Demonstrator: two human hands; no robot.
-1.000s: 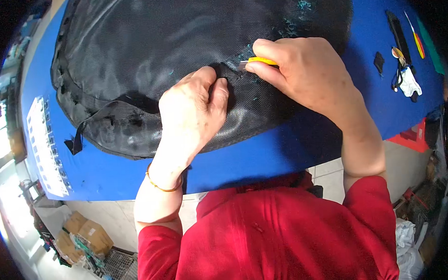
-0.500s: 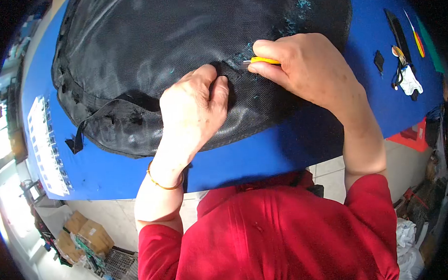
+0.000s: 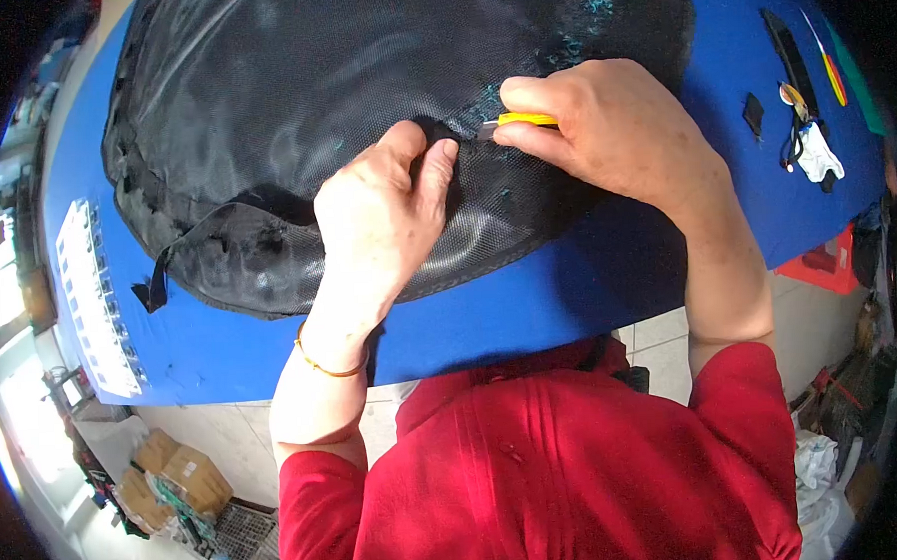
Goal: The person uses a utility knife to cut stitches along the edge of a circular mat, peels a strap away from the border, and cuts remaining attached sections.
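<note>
A large black mesh-like fabric piece (image 3: 290, 97) with a rounded edge lies over the blue table (image 3: 471, 329). My left hand (image 3: 380, 203) pinches a fold of it, thumb and fingers closed. My right hand (image 3: 612, 123) grips a small yellow cutter (image 3: 530, 118), whose metal blade touches the fabric just right of my left thumb. Teal thread bits (image 3: 569, 50) are scattered on the fabric beyond the cutter. From my left hand a black strap (image 3: 206, 226) runs leftward along the fabric and ends loose at the table's left part.
At the right of the table lie a long black strip (image 3: 787, 55), a red-and-yellow handled tool (image 3: 833, 78), a small black piece (image 3: 753, 115) and a white tag-like item (image 3: 818, 154). A white slotted strip (image 3: 94, 300) rests at the left edge. Cardboard boxes (image 3: 182, 472) stand on the floor.
Both hands have shifted very slightly leftward, still on the fabric and the cutter. The blade stays at the fold, and the view has tilted a little.
</note>
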